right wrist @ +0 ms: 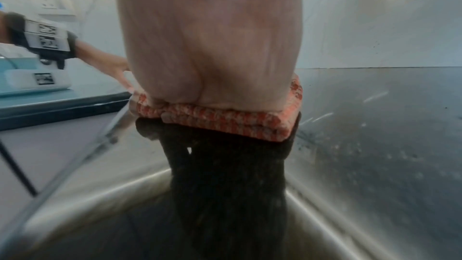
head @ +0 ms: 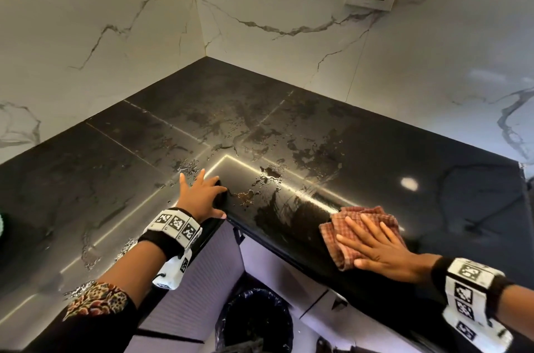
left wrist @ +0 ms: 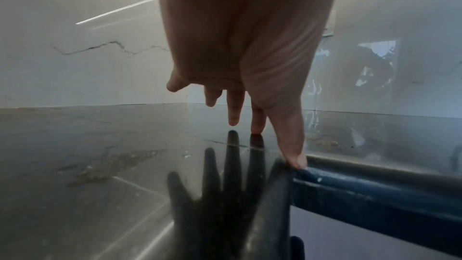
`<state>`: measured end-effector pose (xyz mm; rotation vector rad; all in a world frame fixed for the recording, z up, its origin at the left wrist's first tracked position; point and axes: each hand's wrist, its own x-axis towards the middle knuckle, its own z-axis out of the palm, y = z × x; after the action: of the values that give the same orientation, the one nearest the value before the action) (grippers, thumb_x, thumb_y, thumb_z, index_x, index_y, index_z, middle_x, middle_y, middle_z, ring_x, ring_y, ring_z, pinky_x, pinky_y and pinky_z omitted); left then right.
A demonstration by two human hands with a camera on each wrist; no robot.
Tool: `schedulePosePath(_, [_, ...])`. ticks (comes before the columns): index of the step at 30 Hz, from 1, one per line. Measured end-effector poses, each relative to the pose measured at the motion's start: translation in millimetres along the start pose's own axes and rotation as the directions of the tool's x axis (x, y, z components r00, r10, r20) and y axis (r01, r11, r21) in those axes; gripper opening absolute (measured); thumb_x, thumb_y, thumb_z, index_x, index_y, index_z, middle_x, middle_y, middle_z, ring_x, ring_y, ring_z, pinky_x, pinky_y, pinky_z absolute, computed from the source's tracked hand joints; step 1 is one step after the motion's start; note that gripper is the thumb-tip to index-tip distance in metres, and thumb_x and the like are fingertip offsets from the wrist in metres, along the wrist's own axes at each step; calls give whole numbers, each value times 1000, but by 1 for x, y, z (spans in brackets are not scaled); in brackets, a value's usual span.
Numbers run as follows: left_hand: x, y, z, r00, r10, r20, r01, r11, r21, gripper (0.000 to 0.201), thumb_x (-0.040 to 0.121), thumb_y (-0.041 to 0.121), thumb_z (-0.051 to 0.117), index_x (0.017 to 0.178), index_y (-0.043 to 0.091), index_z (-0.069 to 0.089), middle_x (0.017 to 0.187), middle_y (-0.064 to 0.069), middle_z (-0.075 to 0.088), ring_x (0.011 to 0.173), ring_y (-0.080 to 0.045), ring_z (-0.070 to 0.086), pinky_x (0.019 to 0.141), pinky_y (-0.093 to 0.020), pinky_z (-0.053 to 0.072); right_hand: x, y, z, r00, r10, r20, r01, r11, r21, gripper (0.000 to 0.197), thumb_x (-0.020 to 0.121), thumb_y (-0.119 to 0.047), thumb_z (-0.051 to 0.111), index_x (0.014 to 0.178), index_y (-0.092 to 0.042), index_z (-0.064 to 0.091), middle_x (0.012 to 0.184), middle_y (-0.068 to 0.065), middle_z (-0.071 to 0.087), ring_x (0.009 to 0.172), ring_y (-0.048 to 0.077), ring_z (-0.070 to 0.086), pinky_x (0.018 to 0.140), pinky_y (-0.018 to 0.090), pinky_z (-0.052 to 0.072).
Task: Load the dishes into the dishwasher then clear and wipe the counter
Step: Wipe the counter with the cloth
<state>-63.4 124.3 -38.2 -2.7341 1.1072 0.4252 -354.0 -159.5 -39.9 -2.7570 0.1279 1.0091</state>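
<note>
Below, bin (head: 254, 321), contents seemingly unclear.

no readable text; the wrist bands (head: 176, 226) carry only black-and-white coded marker squares.

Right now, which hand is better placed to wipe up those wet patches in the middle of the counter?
Right. The right hand already presses flat on the checked cloth, beside the wet patches on the counter. The left hand rests bare on the inner corner edge, holding nothing.
</note>
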Motion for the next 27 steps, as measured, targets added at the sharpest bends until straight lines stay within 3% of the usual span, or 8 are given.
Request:
schedulePosePath(2, [1, 1, 0, 1000, 11, 1, -11, 1000, -9, 72, 79, 52, 63, 141, 31, 35, 155, 3, 18, 145, -27, -5, 106, -69, -4, 12, -1, -13, 997, 58, -43, -55, 997, 52, 82, 45, -92, -20, 121, -63, -24, 132, -16, -49, 129, 17, -40, 108, 44, -19])
schedulePosePath(6, [2, 2, -2, 999, 29, 14, -29, 1000, 1, 73, 78, 51, 64, 142, 29, 36, 155, 2, 18, 145, -28, -7, 105, -69, -4, 51, -28, -42, 983, 170, -75, -160, 979, 124, 57, 90, -66, 14, 136, -54, -17, 144, -12, -40, 137, 25, -33, 111, 51, -16])
schedulePosePath(10, [4, 2, -5, 999, 52, 10, -52, 998, 33, 72, 76, 53, 65, 139, 29, 40, 154, 3, 23, 145, -27, -4, 105, -69, -3, 87, -76, -62, 992, 88, -88, -80, 993, 92, 58, 95, -59, 18, 143, -47, -13, 149, -5, -35, 137, 33, -31, 110, 59, -16])
schedulePosePath(12, [4, 1, -7, 998, 68, 13, -69, 996, 58, 72, 76, 54, 65, 139, 29, 40, 153, 3, 24, 145, -26, -3, 105, -69, -3, 92, -95, -61, 998, 15, -62, -12, 998, 53, 62, 90, -68, 13, 143, -47, -12, 148, -4, -37, 134, 33, -34, 107, 60, -19])
schedulePosePath(16, [4, -5, -9, 995, 101, 23, -102, 992, 79, 71, 77, 55, 63, 139, 30, 39, 154, 4, 24, 145, -26, -2, 104, -70, -5, 73, -99, -35, 995, -93, -37, 92, 995, -29, 92, 46, -90, -19, 131, -55, -23, 134, -7, -48, 125, 24, -41, 106, 55, -19])
schedulePosePath(23, [7, -13, -8, 990, 138, 28, -139, 989, 42, 68, 79, 55, 60, 139, 32, 39, 154, 5, 23, 145, -26, -3, 104, -70, -8, 27, -47, -13, 998, 56, 2, -56, 997, 47, 91, 42, -94, -21, 125, -58, -23, 136, -11, -46, 130, 23, -39, 109, 48, -19])
schedulePosePath(25, [7, -14, -9, 989, 146, 33, -147, 988, 46, 67, 79, 55, 59, 139, 32, 39, 154, 5, 23, 145, -26, -2, 105, -71, -7, 40, -43, -24, 989, 145, -37, -142, 987, 75, 73, 63, -89, -8, 127, -57, -23, 138, -13, -46, 134, 22, -35, 111, 49, -16])
schedulePosePath(27, [8, -12, -12, 986, 155, 54, -159, 984, 76, 66, 81, 55, 58, 139, 31, 39, 154, 5, 23, 145, -27, -2, 104, -72, -6, 62, -48, -37, 969, 237, -71, -227, 966, 126, 57, 90, -67, 12, 134, -53, -20, 147, -11, -38, 138, 24, -31, 112, 51, -13])
